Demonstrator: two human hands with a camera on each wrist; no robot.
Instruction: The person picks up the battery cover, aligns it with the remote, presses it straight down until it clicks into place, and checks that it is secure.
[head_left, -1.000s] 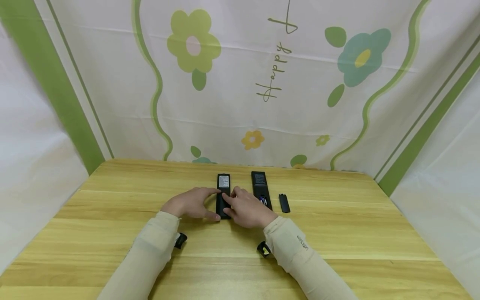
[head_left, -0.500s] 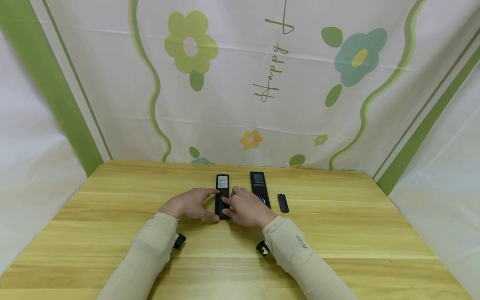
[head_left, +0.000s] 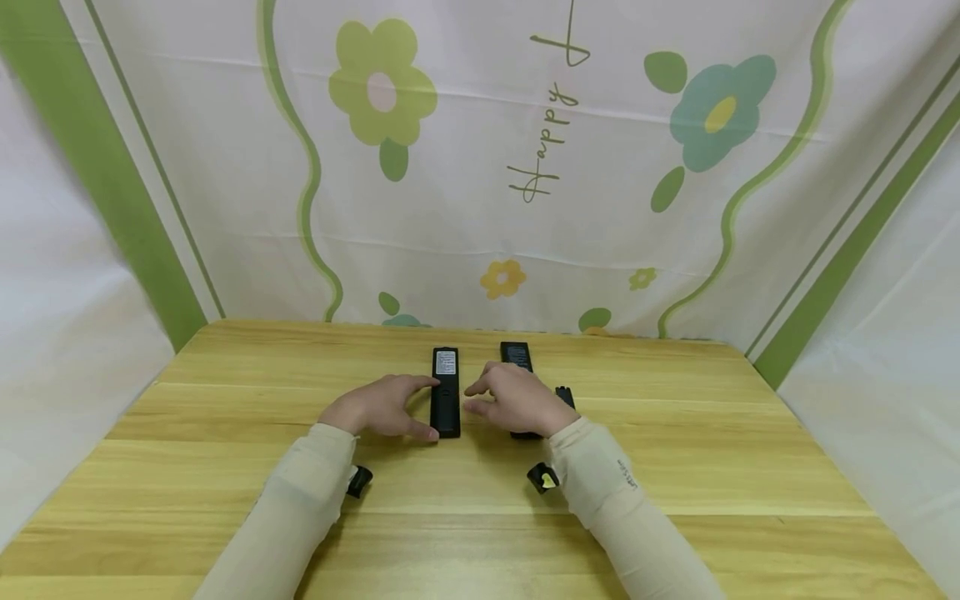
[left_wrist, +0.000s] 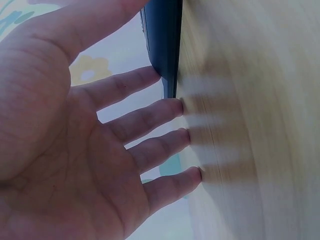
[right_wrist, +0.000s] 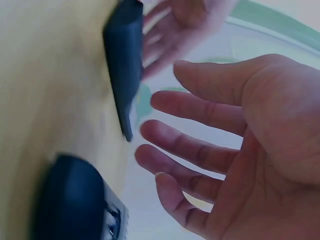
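Note:
A black remote control (head_left: 446,415) lies face down on the table, its label at the far end. My left hand (head_left: 382,406) rests along its left edge, index finger and thumb touching it. In the left wrist view the other fingertips of the left hand (left_wrist: 100,135) rest on the table. Just right of that remote, my right hand (head_left: 517,398) hovers with loosely bent fingers, holding nothing. Beneath it lies a second black remote (head_left: 516,354), partly hidden. The right wrist view shows metallic batteries (right_wrist: 112,220) in its uncovered compartment.
A loose black battery cover (head_left: 565,395) lies right of the second remote, partly behind the right wrist. Small black wrist devices (head_left: 358,482) show beside both sleeves. A flower-patterned curtain (head_left: 480,167) hangs behind the wooden table (head_left: 420,542).
My right hand has left the first remote and moved right, over the second remote, now covering its battery compartment and part of the loose cover. The left hand has stayed in place.

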